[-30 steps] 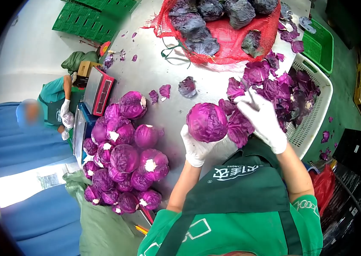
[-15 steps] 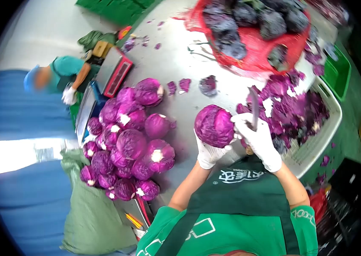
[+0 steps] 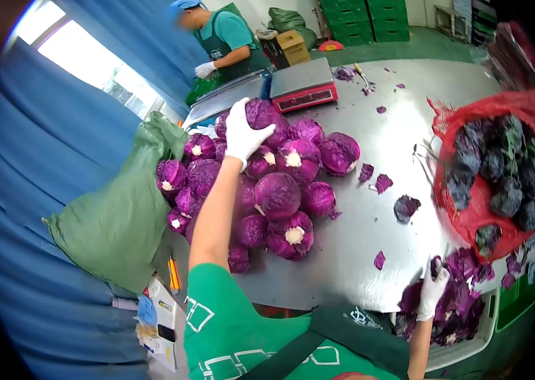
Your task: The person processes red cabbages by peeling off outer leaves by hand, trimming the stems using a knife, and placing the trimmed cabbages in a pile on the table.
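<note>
My left hand [image 3: 245, 134], in a white glove, reaches over a heap of trimmed purple cabbages [image 3: 278, 196]. Its thumb and fingers curve around a purple cabbage [image 3: 261, 114] at the far side of the heap. Down at the right, my gloved right hand [image 3: 433, 292] is closed over loose purple cabbage leaves [image 3: 462, 297]. A narrow dark part of the knife [image 3: 434, 265] shows at its fingers; most of it is hard to make out against the leaves.
A red mesh sack [image 3: 451, 212] of dark untrimmed cabbages lies at right on the metal table [image 3: 356, 253]. A red scale [image 3: 305, 95] stands behind the heap. A pale crate [image 3: 486, 329] holds leaves. Another person [image 3: 232, 47] works beyond; a green sack [image 3: 115, 209] is left.
My left hand has carried a cabbage from in front of my body to the heap. My right hand has moved away from it, down to the leaves. The view has turned.
</note>
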